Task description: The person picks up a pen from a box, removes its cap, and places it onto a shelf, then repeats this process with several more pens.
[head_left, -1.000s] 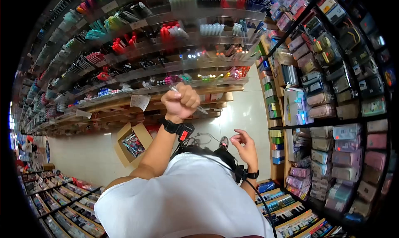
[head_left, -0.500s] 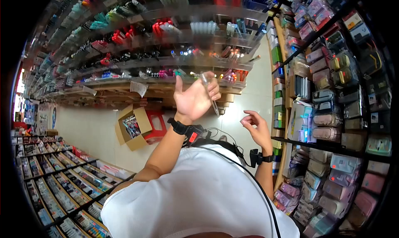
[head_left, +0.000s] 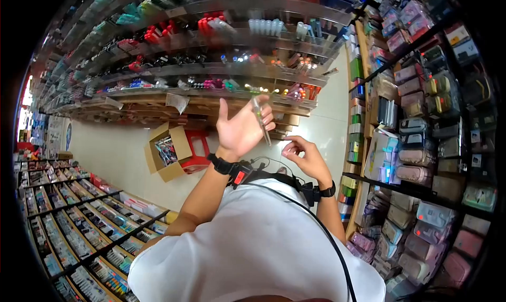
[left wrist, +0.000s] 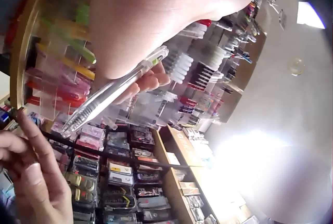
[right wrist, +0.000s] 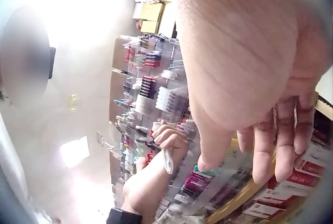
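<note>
My left hand (head_left: 241, 127) is turned palm up over the aisle, thumb spread away to the side. Its curled fingers hold a slim clear-and-silver pen (head_left: 262, 123), which slants across them with one end pointing down. In the left wrist view the pen (left wrist: 112, 91) shows a clear barrel with a ridged section toward one end and a small green mark near the other. My right hand (head_left: 308, 158) hovers just right of the pen's lower end, fingers loosely bent and holding nothing. From the right wrist view, its fingers (right wrist: 263, 151) hang relaxed.
Tiered clear racks of pens (head_left: 200, 83) rise in front. An open cardboard box (head_left: 166, 151) of pens sits beside a red stool (head_left: 197, 149). Pencil cases (head_left: 416, 138) fill the right shelving, and a slanted pen display (head_left: 79, 223) stands at left. A black cable (head_left: 327, 228) crosses the shirt.
My left hand has turned from a fist around the pen to palm up, with the pen across its fingers. My right hand has moved left, closer to the pen.
</note>
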Tool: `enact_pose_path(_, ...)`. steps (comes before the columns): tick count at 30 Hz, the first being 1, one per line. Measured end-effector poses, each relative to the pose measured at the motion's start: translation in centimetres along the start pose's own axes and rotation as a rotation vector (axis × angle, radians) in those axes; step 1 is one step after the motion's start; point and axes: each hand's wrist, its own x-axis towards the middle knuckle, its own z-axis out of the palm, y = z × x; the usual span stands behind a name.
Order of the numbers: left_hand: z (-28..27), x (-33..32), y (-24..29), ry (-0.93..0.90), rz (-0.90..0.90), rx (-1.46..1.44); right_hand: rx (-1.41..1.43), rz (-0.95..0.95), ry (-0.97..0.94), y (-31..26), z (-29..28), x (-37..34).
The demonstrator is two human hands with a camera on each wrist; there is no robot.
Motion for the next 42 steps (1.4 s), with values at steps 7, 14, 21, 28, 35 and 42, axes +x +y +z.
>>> enact_pose_path(7, -0.6, -1.6, -2.0, 0.043, -0.08, -0.004, 0.01, -0.05, -0.017, -2.3, 2.0, 0.0)
enact_pose_path(14, -1.7, -2.2, -3.0, 0.055, -0.104, 0.204, 0.051, 0.023, -0.04, -1.4, 3.7, -0.3)
enact_pose_path(21, -3.0, -3.0, -3.7, 0.163, -0.009, 0.612, 0.012, 0.035, -0.008, -2.0, 3.5, -0.3)
enact_pose_path(28, -4.5, -3.7, -3.6, 0.154, 0.035, 0.671, -0.051, 0.003, -0.116, -1.8, 3.6, 0.2)
enact_pose_path(35, -5.2, -4.3, -3.2, 0.172, 0.082, 0.686, -0.053, 0.008, -0.179, -1.8, 4.2, 0.7)
enact_pose_path(42, -3.6, -4.9, -1.5, 0.284, 0.142, 0.712, -0.045, 0.09, -0.102, -2.3, 5.5, 1.4)
